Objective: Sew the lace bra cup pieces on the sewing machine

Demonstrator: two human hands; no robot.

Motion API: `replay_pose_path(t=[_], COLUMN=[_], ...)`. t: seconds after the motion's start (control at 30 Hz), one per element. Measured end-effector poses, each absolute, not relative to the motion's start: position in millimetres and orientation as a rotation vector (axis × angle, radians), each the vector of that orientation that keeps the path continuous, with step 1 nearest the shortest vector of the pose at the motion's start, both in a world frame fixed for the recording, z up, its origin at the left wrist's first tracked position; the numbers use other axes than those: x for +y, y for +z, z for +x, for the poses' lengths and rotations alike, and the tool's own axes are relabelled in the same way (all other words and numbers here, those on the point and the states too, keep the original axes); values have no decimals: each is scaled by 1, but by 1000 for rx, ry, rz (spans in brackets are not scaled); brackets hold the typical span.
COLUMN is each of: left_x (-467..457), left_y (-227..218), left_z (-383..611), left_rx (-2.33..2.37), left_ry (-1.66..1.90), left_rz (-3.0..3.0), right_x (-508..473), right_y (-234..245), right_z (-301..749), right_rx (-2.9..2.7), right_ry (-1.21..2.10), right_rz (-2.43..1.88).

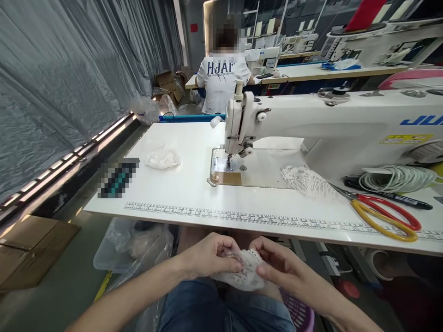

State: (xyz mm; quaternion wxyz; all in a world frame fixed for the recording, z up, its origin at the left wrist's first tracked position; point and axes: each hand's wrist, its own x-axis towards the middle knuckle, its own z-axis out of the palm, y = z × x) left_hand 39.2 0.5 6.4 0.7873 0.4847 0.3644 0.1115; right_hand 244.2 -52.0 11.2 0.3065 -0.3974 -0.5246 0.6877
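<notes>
Over my lap, below the table's front edge, both hands pinch a small piece of white lace [246,272]. My left hand [207,256] grips its left side with curled fingers. My right hand [282,265] grips its right side, thumb and fingers pressed on the lace. Up on the white sewing table [180,193] stands a white sewing machine [311,122], its needle area [228,162] well above my hands. Another lace piece [306,180] lies to the right of the needle plate, and a small white lace bundle [162,158] rests to the left.
Red and yellow handled scissors [384,212] and a coil of white cord [398,178] lie on the table's right. A clear plastic bin [131,244] sits under the table, cardboard [31,249] on the floor at left. A person in a white shirt [223,76] sits beyond, back turned.
</notes>
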Motion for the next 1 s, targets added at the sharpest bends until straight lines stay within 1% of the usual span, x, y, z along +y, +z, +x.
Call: replay_pose_path(t=[0.13,0.37,0.57,0.7,0.8,0.9,1.0], left_x=[-4,-11,-11,-11,-13,-14,-15], left_y=[8,10,5,8,12,12,9], left_z=[32,36,35,33,35,39,42], left_rx=[774,877,916,940,991,1067,1096], left_ry=[241,261,283,280,242,220,215], left_rz=[1127,1233,1286,1341,1469,1612,1642], right_x=[-57,-62,-61,-65,-72,-79,-82], right_y=[3,-4,-4,-9,-13,-15,-17], right_z=[238,235,237,242,244,243,240], right_rx=[-1410,-1536,-1489,-1635,-1870,-1943,-1898], right_ry=[1835,1693,1776,1638,1431,1242,1262], right_rz=[-1146,-1265,-1227,-1337,-1492,-1606,-1597])
